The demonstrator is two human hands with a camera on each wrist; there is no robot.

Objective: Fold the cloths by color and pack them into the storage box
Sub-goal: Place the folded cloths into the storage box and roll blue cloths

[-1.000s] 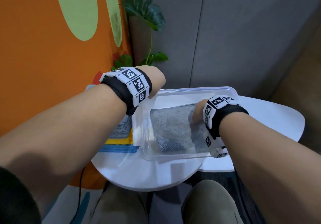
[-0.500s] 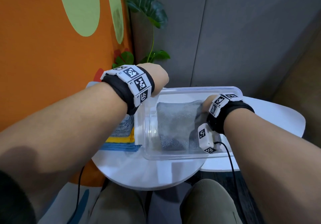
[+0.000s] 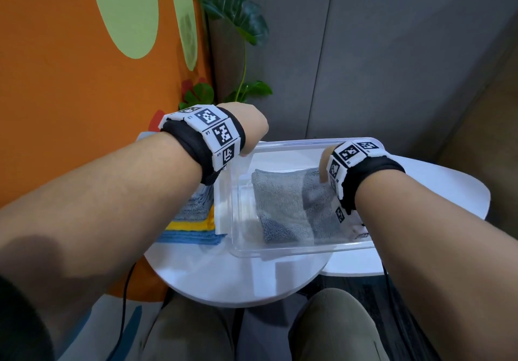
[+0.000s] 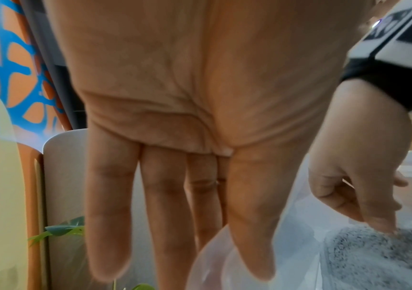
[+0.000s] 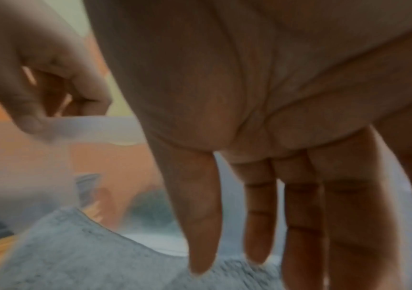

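Orange wall with pale green ovals on one side, grey panels and a leafy plant (image 3: 238,21) behind, and a small round white table (image 3: 224,276) at the person's knees. From the head view, a clear plastic storage box (image 3: 297,248) sits on it with a folded grey cloth (image 3: 277,203) lying flat inside. Just left of the box waits a stack of folded cloths (image 3: 193,220), grey over yellow over blue. The left hand (image 3: 246,125) hangs over the box's far left corner; the right hand (image 3: 325,164) reaches down inside.

Left wrist view: left fingers (image 4: 110,206) hang straight and loose, holding nothing, just above the rim.

Right wrist view, blurred: right fingers (image 5: 200,215) point down, extended, tips on or barely above the grey cloth, gripping nothing.

That terry looks light, soft and floppy; I'd lift each one by its folded edge with both hands, so it stays folded.
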